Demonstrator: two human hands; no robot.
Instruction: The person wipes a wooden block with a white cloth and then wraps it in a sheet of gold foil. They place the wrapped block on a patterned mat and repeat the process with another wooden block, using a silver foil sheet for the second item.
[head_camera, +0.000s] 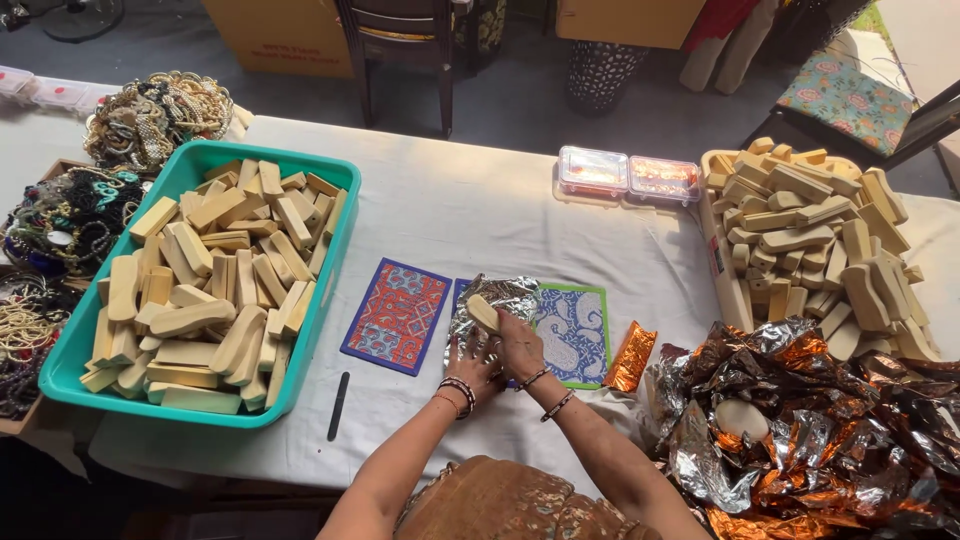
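Note:
My right hand (520, 345) holds a pale wooden piece (483, 313) over a crinkled sheet of silver foil (500, 298) spread on the white tablecloth. My left hand (470, 362) presses flat on the near edge of that foil, fingers spread. Both wrists wear dark beaded bangles. The foil lies between a red patterned card (395, 315) and a blue and green paisley card (575, 335). A small orange foil-wrapped piece (631, 357) rests just right of the paisley card.
A teal tray (70, 350) full of several wooden pieces stands at left. Another pile of wooden pieces (815, 240) fills a tray at right, above crumpled orange and silver foil (800, 430). Two clear boxes (628, 175), bead strings (70, 215) and a black stick (339, 405) lie around.

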